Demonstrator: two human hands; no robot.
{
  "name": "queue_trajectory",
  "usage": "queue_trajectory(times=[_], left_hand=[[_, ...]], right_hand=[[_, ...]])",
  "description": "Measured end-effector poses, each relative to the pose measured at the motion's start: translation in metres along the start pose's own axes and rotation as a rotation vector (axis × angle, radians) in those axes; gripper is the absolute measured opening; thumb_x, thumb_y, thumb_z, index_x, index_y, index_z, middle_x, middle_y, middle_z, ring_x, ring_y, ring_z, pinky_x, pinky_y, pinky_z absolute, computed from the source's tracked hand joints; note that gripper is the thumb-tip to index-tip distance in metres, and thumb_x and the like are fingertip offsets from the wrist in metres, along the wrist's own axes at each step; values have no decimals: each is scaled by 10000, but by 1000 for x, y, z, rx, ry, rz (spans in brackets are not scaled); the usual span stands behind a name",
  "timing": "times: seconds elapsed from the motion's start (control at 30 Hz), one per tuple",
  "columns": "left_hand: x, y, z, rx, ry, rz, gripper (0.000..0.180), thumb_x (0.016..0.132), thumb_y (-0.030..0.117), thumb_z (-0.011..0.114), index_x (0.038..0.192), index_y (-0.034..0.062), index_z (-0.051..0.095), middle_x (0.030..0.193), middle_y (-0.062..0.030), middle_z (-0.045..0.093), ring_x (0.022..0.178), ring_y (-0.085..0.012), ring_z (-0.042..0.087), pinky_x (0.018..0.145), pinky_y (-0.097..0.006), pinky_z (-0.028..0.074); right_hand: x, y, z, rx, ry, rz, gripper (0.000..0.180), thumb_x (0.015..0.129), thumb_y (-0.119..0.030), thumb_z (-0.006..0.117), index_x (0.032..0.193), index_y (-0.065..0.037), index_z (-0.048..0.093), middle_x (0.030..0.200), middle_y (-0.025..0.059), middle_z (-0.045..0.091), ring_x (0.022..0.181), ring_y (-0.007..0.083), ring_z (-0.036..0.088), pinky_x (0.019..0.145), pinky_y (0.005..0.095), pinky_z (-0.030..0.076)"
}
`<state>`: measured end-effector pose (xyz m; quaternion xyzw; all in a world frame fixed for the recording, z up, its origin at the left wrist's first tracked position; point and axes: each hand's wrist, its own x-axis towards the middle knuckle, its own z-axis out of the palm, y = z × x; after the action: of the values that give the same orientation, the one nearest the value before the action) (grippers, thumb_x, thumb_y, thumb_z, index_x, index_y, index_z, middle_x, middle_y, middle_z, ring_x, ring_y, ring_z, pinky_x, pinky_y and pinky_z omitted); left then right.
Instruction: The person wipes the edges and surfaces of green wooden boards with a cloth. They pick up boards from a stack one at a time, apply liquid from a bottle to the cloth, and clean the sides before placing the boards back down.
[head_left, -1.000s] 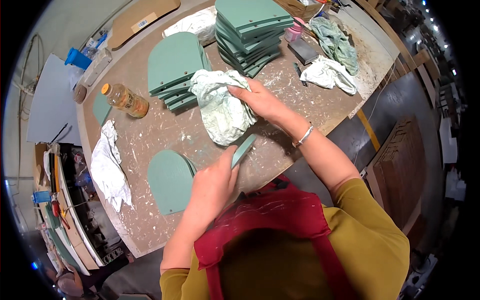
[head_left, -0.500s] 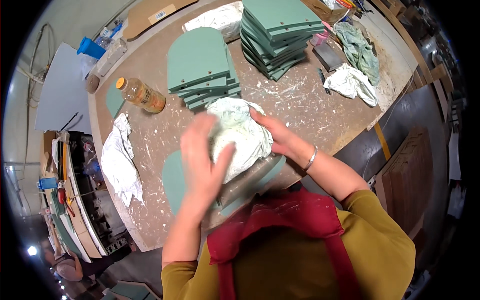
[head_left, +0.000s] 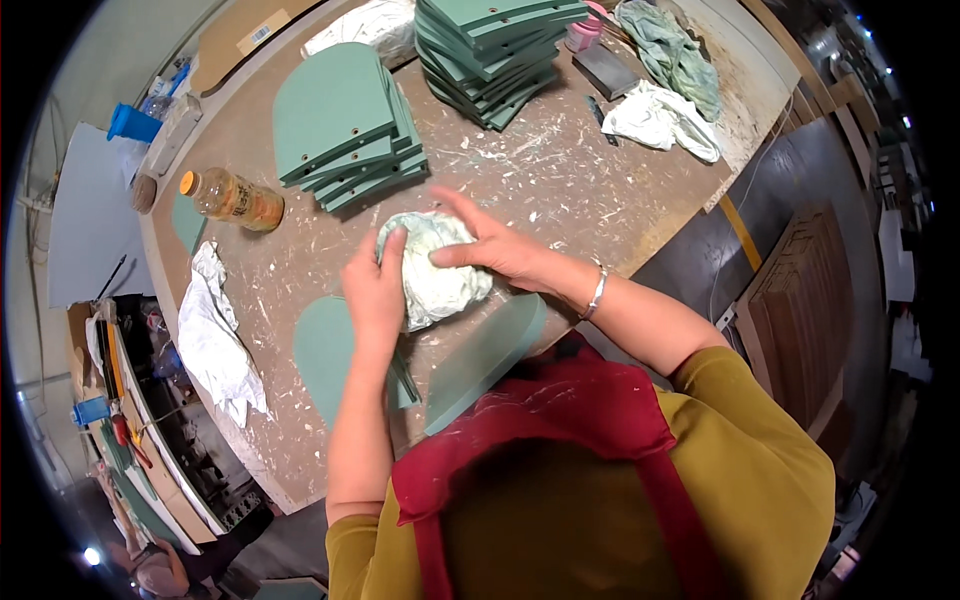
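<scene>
Over the near middle of the table, a bunched white cloth [head_left: 447, 292] with greenish stains sits between my two hands. My left hand [head_left: 375, 300] grips its left side, thumb laid along the edge. From the right, my right hand [head_left: 505, 248] clasps it with the thumb pressed on top, while the index finger stretches out past the far edge. Below the cloth lie green rounded panels: one on the left [head_left: 325, 350] flat on the table, another on the right [head_left: 487, 360] tilted near my apron and slightly blurred.
Two stacks of green panels stand farther back, a left stack [head_left: 335, 110] and a taller right stack [head_left: 490, 60]. A drink bottle [head_left: 235, 200] and a white rag [head_left: 215, 335] lie at left. Another white rag [head_left: 663, 120], a dark block [head_left: 605, 72] and a greenish cloth [head_left: 672, 55] are at far right.
The cloth has been gathered into a smaller bundle. My left hand, blurred before, has closed on its left side; my right hand has shifted over its top. The whole view has shifted.
</scene>
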<state>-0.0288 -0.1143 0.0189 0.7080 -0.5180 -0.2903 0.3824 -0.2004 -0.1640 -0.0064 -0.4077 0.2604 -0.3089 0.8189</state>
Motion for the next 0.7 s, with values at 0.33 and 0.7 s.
queue_trajectory(times=[0.33, 0.7], left_hand=[[65, -50, -72, -356, 518, -89, 679, 872, 346, 653, 1386, 59, 314, 1297, -137, 420, 1109, -253, 489, 915, -379, 442], [174, -130, -128, -165, 690, 217, 988, 687, 294, 822, 1411, -16, 225, 1368, -238, 375, 1251, -332, 418, 1062, -413, 311]], right_hand=[[5, 7, -11, 186, 45, 192, 391, 855, -53, 628, 1215, 61, 524, 1134, 120, 626, 1004, 170, 628, 870, 284, 509], [-1, 7, -2, 206, -1, 270, 502, 847, -65, 632, 1299, 50, 446, 1224, 138, 579, 1093, 207, 597, 947, 322, 483]])
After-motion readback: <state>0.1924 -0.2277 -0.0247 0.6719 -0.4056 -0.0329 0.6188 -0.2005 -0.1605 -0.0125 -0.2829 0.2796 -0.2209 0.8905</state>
